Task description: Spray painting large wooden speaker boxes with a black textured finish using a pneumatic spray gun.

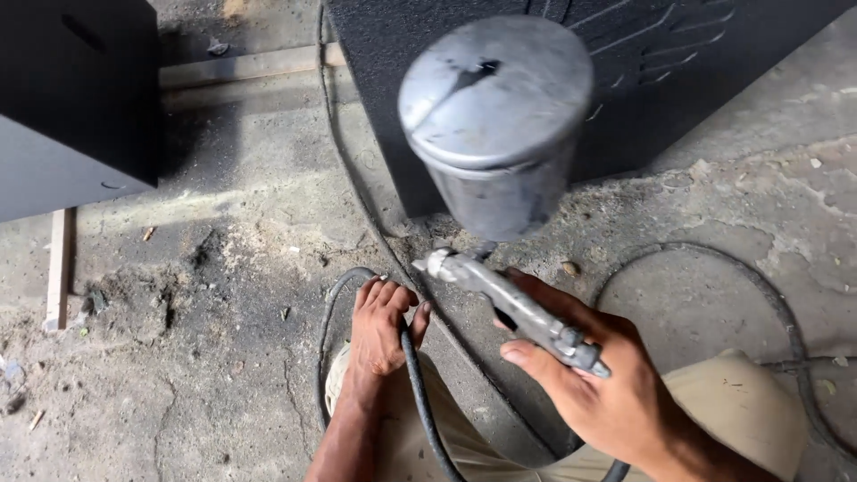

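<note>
Soft, even daylight falls on the dusty grey concrete floor point(223, 295) before me, with faint shadows. The round grey metal paint cup point(495, 125) near my eyes is blurred; dark panels swallow detail.

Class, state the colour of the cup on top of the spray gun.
Dull silver-grey metal cup, seen best in the head view.
</note>
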